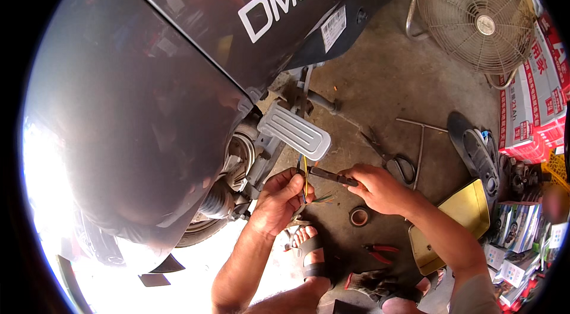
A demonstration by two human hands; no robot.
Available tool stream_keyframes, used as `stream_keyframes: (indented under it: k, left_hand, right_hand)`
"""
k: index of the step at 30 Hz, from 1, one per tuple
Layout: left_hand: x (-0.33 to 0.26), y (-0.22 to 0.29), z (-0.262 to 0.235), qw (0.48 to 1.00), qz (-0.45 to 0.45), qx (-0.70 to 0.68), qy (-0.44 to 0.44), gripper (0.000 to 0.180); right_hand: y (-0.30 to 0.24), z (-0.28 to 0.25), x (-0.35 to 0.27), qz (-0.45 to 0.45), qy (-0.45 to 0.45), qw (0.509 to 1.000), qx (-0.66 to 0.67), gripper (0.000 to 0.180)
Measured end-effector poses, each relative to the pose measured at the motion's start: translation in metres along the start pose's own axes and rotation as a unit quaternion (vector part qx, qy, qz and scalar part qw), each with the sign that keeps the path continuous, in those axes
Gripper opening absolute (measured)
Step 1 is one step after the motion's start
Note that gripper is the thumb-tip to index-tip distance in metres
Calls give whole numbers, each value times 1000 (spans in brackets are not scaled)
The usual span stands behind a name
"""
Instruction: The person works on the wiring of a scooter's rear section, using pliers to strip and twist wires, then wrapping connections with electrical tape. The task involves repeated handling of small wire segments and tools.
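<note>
My left hand (281, 200) is closed around a bundle of thin coloured wires (305, 175) that hang from under a dark scooter body (178, 76), just below its silver ribbed footrest (294, 131). My right hand (380, 188) grips a slim dark tool (332, 176), its tip pointing left at the wires beside my left fingers. Loose wire ends (323, 198) stick out to the right of my left hand. Both forearms come in from the bottom edge.
On the concrete floor lie scissors (392, 159), a roll of tape (359, 216), red-handled pliers (380, 250), a thin metal T-bar (420, 148) and a yellow dustpan (463, 213). A floor fan (475, 14) stands at the top right, cartons (534, 100) at the right. My sandalled foot (309, 251) is below the hands.
</note>
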State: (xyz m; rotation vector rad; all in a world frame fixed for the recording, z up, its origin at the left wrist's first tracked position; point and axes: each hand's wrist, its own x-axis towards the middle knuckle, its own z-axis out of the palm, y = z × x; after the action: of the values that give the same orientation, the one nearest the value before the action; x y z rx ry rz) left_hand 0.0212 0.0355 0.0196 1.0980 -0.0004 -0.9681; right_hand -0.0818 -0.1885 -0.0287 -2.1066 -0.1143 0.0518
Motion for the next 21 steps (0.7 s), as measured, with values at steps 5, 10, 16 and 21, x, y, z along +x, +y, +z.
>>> stream_keyframes:
  k: [5, 10, 16, 21]
  left_hand:
    - [0, -1, 1, 999, -9, -35, 30, 27]
    - [-2, 2, 2, 1000, -1, 10, 20, 19]
    - [0, -6, 7, 988, 58, 130, 59, 13]
    - [1, -11, 8, 967, 71, 221, 105, 9]
  right_hand:
    - [-22, -14, -13, 50, -29, 998, -21, 27]
    - [-43, -23, -23, 97, -32, 993, -56, 25]
    - [-73, -40, -19, 131, -64, 982, -122, 19]
    - [-94, -54, -9, 173, -120, 963, -170, 20]
